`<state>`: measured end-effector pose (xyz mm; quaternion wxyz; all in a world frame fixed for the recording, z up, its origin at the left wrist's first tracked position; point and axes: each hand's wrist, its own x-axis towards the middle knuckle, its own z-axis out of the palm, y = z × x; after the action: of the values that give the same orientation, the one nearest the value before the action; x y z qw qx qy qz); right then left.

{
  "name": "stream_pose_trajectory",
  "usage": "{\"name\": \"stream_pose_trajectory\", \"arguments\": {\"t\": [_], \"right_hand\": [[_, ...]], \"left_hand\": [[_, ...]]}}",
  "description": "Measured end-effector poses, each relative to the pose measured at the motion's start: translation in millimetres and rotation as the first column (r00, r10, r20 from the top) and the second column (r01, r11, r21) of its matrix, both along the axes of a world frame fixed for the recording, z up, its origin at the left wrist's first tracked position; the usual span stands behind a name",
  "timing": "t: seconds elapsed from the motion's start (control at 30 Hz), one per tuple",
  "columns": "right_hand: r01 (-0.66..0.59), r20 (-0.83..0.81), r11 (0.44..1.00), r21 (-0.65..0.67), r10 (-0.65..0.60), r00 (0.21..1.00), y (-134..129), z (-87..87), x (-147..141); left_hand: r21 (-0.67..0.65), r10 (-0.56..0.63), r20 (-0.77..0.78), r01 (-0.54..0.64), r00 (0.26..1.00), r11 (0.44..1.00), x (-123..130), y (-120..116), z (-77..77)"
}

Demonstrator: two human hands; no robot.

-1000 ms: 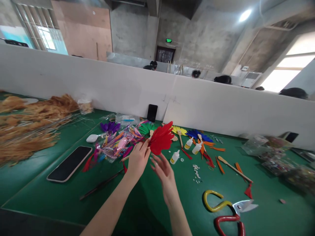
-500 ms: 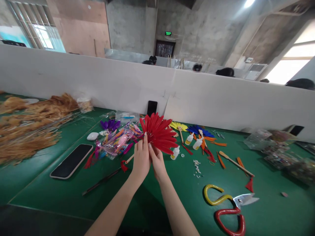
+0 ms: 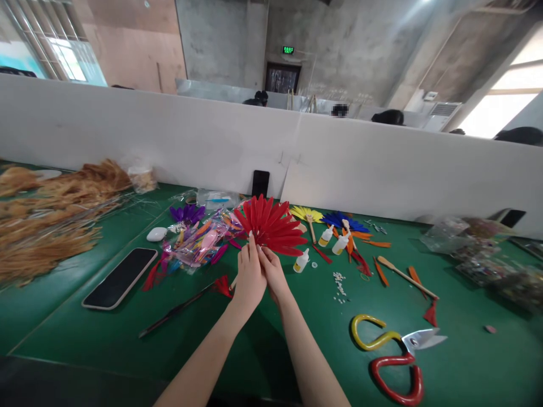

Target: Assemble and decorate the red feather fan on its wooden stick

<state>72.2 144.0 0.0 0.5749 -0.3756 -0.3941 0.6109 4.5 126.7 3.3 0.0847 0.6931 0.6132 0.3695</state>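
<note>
A red feather fan (image 3: 275, 225) is spread out above the middle of the green table, held up at its base by both hands. My left hand (image 3: 250, 274) is closed round the fan's base, with one finger laid up against the feathers. Beside it, touching, my right hand (image 3: 274, 271) pinches the same base. Below my left hand a red tassel (image 3: 223, 286) and a short piece of the wooden handle (image 3: 233, 283) show. A small white glue bottle (image 3: 301, 261) stands just right of the fan.
Large scissors (image 3: 407, 345) lie at the right front, near a wooden stick (image 3: 407, 277). White beads (image 3: 339, 287) are scattered nearby. A phone (image 3: 121, 278) and dry brown plumes (image 3: 55, 226) lie left. Yellow (image 3: 306, 215) and blue fans (image 3: 345, 224) lie behind. A white partition (image 3: 212, 138) bounds the table.
The fan has tilted, its feathers now spreading flatter and slightly lower. The red tassel has swung right, closer to my left hand. The view has shifted slightly.
</note>
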Motion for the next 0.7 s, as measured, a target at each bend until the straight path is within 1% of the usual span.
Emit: {"name": "stream_pose_trajectory", "arguments": {"t": [0.17,0.27,0.33,0.43,0.5,0.6,0.7], "right_hand": [[0.015,-0.006,1.0,0.018,-0.014,1.0,-1.6,-5.0,-1.2],[0.102,-0.014,0.994,0.046,-0.101,0.995,-1.1,-7.5,-3.1],[0.142,-0.022,0.989,0.04,-0.141,0.99,0.2,-9.2,-4.3],[0.162,-0.028,0.987,0.016,-0.161,0.987,2.6,-12.2,-5.2],[0.181,-0.034,0.983,0.024,-0.18,0.983,3.9,-14.4,-5.2],[0.175,-0.038,0.984,0.022,-0.174,0.984,4.6,-16.5,-4.2],[0.162,-0.04,0.987,-0.019,-0.162,0.986,3.7,-16.9,-3.2]], "left_hand": [[0.012,-0.026,0.011,0.026,1.0,1.0,0.3,2.0,-13.3],[0.032,-0.065,-0.025,0.065,0.998,0.997,0.8,2.4,-20.8],[0.03,-0.08,-0.04,0.081,0.996,0.996,1.4,1.7,-24.1],[-0.002,-0.072,-0.026,0.072,0.997,0.997,2.4,-0.1,-25.9],[-0.016,-0.073,-0.01,0.073,0.997,0.997,2.5,-1.1,-25.9],[-0.025,-0.096,0.02,0.096,0.995,0.995,1.9,-2.0,-26.1],[-0.031,-0.129,0.075,0.132,0.989,0.991,0.2,-2.4,-28.5]]}}
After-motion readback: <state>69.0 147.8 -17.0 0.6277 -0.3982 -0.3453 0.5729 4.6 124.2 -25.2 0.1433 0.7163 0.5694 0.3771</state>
